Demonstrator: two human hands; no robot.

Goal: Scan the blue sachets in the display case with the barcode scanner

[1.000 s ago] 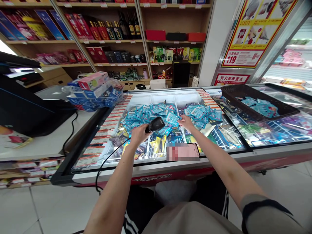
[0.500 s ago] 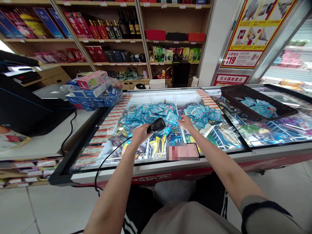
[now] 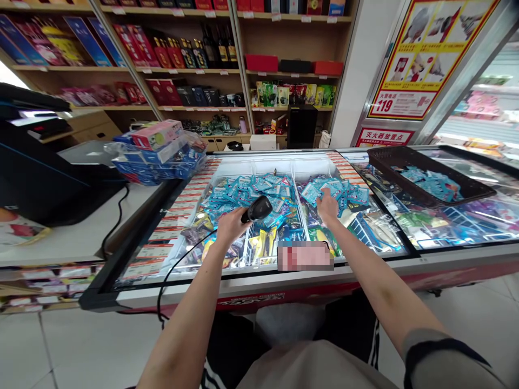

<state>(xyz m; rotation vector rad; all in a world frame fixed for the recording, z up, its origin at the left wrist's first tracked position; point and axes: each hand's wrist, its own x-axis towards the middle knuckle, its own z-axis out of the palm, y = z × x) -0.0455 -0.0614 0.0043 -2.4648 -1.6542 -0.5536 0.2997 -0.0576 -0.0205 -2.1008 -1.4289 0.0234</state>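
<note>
My left hand (image 3: 232, 226) is closed around the handle of a black barcode scanner (image 3: 259, 209), its head tipped to the right. The scanner is above a wide heap of small light-blue packets (image 3: 243, 190) on the glass top of a chest freezer. My right hand (image 3: 328, 207) is over a second, smaller heap of the same packets (image 3: 336, 188) to the right. Its index finger reaches forward onto the heap and the thumb is apart from it. One blue packet (image 3: 311, 193) lies just left of its fingertips. A phone (image 3: 306, 256), its screen blurred out, lies near the front edge.
A dark brown tray (image 3: 466, 192) with more blue packets rests on the freezer's right part. Plastic-wrapped boxes (image 3: 158, 151) stand on the left, beside a black machine (image 3: 44, 167). The scanner's cable (image 3: 170, 270) hangs over the front edge. Stocked shelves (image 3: 186, 70) line the back.
My right hand has moved right, from the large heap to the smaller one. The packet it held now lies on the smaller heap. My left hand stays nearly in place with the scanner.
</note>
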